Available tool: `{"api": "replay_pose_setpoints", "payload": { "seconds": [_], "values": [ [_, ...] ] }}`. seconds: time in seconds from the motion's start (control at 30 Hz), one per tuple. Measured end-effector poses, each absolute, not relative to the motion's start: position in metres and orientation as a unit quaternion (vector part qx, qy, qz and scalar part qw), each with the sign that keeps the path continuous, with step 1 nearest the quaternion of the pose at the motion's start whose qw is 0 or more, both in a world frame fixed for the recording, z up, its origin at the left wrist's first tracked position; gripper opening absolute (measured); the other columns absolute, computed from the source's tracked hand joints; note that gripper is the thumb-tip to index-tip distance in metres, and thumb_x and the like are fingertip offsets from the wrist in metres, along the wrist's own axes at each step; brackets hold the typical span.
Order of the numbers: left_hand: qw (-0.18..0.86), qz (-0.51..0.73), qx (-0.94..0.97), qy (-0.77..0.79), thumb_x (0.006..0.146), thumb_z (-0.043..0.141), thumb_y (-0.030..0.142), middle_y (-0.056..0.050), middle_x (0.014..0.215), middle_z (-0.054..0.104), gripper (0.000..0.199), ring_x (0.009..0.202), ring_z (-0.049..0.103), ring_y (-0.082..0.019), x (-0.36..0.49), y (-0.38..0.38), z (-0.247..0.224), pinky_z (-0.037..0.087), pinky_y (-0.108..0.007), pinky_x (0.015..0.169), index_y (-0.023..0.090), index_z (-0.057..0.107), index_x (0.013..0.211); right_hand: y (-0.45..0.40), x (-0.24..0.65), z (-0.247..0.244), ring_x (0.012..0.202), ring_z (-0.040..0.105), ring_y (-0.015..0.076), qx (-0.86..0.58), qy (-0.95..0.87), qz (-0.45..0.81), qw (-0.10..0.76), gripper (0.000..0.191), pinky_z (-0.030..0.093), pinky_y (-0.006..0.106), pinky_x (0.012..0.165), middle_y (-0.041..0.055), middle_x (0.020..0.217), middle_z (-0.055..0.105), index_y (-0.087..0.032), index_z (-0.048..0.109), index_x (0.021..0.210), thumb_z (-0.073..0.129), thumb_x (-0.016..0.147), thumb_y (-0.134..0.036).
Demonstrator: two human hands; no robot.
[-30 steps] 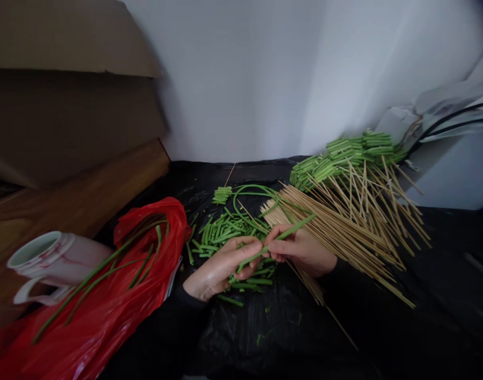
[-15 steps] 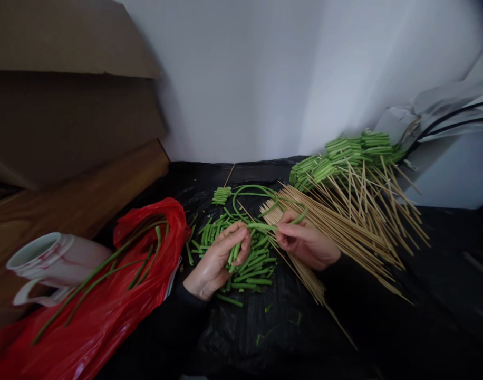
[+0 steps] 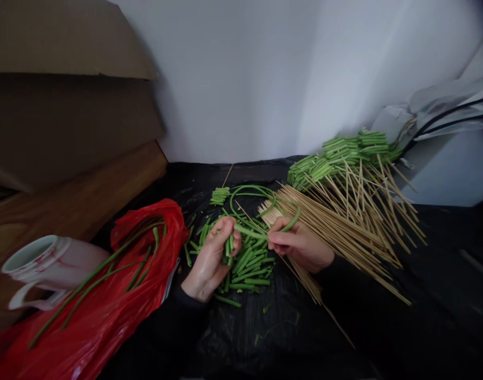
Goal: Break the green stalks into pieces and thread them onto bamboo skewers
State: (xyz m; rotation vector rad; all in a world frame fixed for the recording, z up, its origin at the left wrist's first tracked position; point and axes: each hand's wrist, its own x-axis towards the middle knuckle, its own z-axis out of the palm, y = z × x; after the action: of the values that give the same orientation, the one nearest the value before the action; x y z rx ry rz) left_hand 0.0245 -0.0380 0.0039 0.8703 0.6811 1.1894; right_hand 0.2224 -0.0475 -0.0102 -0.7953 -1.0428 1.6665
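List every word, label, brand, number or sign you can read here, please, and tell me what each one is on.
There are none that I can read.
Mug: reddish marks, but no letters or numbers I can make out.
Red plastic bag: no print that can be made out.
Brown box: no print visible on the sides in view, though they are dim.

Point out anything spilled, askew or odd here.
Only minor things: a few green scraps lie loose on the black sheet, apart from the cut stems. The mug at left also looks tilted, though the lens may exaggerate that.
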Motion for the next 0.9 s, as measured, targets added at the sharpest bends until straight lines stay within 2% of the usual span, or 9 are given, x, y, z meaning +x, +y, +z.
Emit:
{"api": "replay_pose_setpoints", "payload": {
  "seconds": [0.13, 0.33, 0.47, 0.67, 0.8, 0.9],
  "values": [
    [0.714, 0.554, 0.325, 0.28, 0.078, 0.077, 0.027, 0.005, 0.065, 0.046, 0.025, 0.05, 0.04, -0.002, 0.017, -0.029, 0.01, 0.028, -0.01, 0.04, 0.014, 0.055, 0.077, -0.049, 0.22, -0.011, 0.051, 0.053, 0.0073, -0.33, -0.448, 0.688, 0.466, 0.024, 0.037, 0.02, 0.049, -0.0007, 0.06, 0.066, -0.017, 0.064, 0.067, 0.082, 0.068, -0.032],
    [0.722, 0.391, 0.438, 0.367, 0.082, 0.072, 0.036, 0.004, 0.063, 0.048, 0.025, 0.047, 0.039, -0.003, 0.023, -0.041, 0.011, 0.02, -0.013, 0.037, 0.013, 0.066, 0.09, -0.05, 0.221, -0.009, 0.048, 0.051, 0.0061, -0.313, -0.438, 0.711, 0.453, 0.026, 0.035, 0.019, 0.048, -0.0027, 0.055, 0.063, -0.017, 0.064, 0.067, 0.085, 0.066, -0.033],
    [0.73, 0.288, 0.484, 0.387, 0.078, 0.074, 0.046, 0.005, 0.058, 0.047, 0.034, 0.044, 0.037, -0.004, 0.027, -0.048, 0.006, 0.021, -0.016, 0.037, 0.013, 0.068, 0.084, -0.051, 0.222, -0.007, 0.049, 0.052, 0.0063, -0.306, -0.452, 0.71, 0.445, 0.026, 0.036, 0.019, 0.048, -0.0028, 0.054, 0.063, -0.016, 0.066, 0.067, 0.085, 0.066, -0.034],
    [0.722, 0.243, 0.512, 0.397, 0.072, 0.078, 0.046, 0.003, 0.057, 0.052, 0.036, 0.043, 0.038, -0.005, 0.026, -0.051, 0.003, 0.024, -0.018, 0.039, 0.014, 0.069, 0.086, -0.051, 0.221, -0.009, 0.051, 0.053, 0.0075, -0.303, -0.478, 0.706, 0.426, 0.025, 0.037, 0.02, 0.048, -0.0012, 0.058, 0.065, -0.016, 0.066, 0.07, 0.084, 0.068, -0.033],
    [0.721, 0.263, 0.497, 0.406, 0.069, 0.082, 0.042, 0.003, 0.065, 0.056, 0.037, 0.046, 0.038, -0.004, 0.026, -0.051, 0.004, 0.024, -0.017, 0.04, 0.015, 0.066, 0.089, -0.045, 0.228, -0.009, 0.047, 0.048, 0.0063, -0.303, -0.415, 0.714, 0.476, 0.025, 0.035, 0.019, 0.045, -0.0047, 0.053, 0.058, -0.018, 0.066, 0.072, 0.082, 0.071, -0.038],
    [0.706, 0.295, 0.49, 0.418, 0.069, 0.082, 0.042, 0.005, 0.064, 0.051, 0.037, 0.048, 0.04, -0.005, 0.027, -0.05, 0.005, 0.024, -0.017, 0.042, 0.016, 0.065, 0.088, -0.039, 0.237, -0.006, 0.052, 0.05, 0.007, -0.31, -0.34, 0.702, 0.543, 0.024, 0.039, 0.019, 0.047, -0.0038, 0.061, 0.059, -0.021, 0.069, 0.076, 0.082, 0.071, -0.04]
  ]
}}
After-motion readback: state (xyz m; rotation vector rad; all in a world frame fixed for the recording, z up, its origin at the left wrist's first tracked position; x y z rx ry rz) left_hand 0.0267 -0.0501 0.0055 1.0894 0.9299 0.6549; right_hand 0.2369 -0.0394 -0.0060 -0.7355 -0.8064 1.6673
